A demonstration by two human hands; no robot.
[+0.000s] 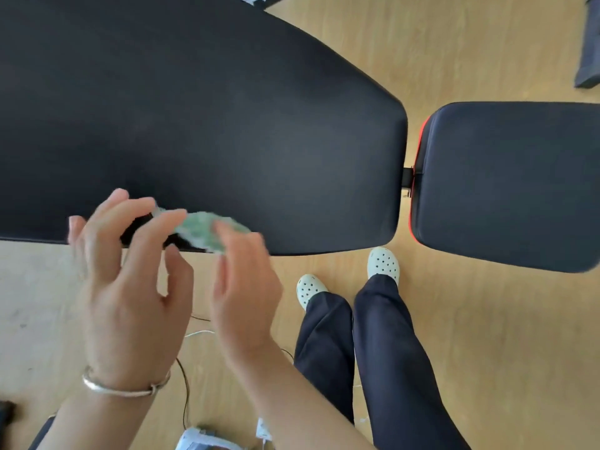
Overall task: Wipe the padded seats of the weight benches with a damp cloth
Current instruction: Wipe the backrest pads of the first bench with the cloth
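Nearby, floor cables [186, 384] and white clogs [383, 263]; green cloth [207, 230] at bench pad [227, 108] edge, left grip [130, 297] open, right grip [243, 293] unclear.

Pale wood-plank floor [454, 60] spreads out on every side. To the right of the right grip [243, 280], two white perforated clogs [383, 263] stand on it under dark navy trouser legs [389, 352]. Below that grip, thin cables [187, 388] trail to a white object [194, 441] at the frame's edge. A silver bangle [123, 388] circles the wrist behind the left grip [123, 287]. Far up-right lies a dark grey object [587, 43].
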